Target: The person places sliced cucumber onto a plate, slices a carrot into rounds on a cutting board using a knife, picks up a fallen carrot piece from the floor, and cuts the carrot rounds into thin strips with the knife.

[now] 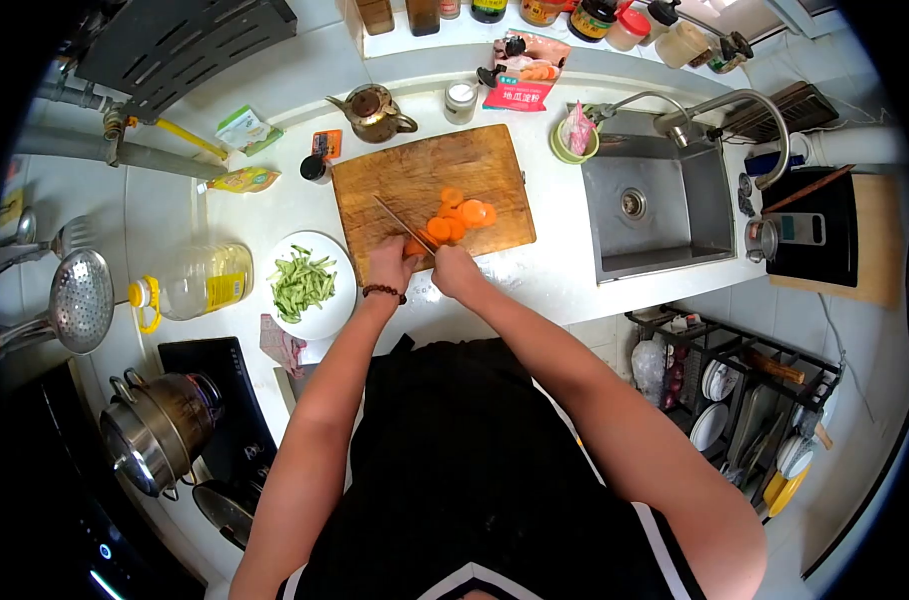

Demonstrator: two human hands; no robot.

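On the wooden cutting board (385, 190), my right hand (458, 272) is closed around the handle of a knife (400, 219), whose blade points up and to the left. Beside it, at the board's front edge, my left hand (391, 264) presses down on a piece of carrot (414, 247), close to the blade. Several round carrot slices (472, 212) lie just right of the knife. A white plate (343, 310) with green cut vegetable strips (303, 284) stands to the left of my left hand.
An oil bottle (203, 282) and a stove with a steel pot (165, 425) are at left. Behind the board stand a metal teapot (373, 112), a glass jar (461, 101) and a pink starch packet (527, 75). The sink (610, 225) is at right, a dish rack (735, 370) below it.
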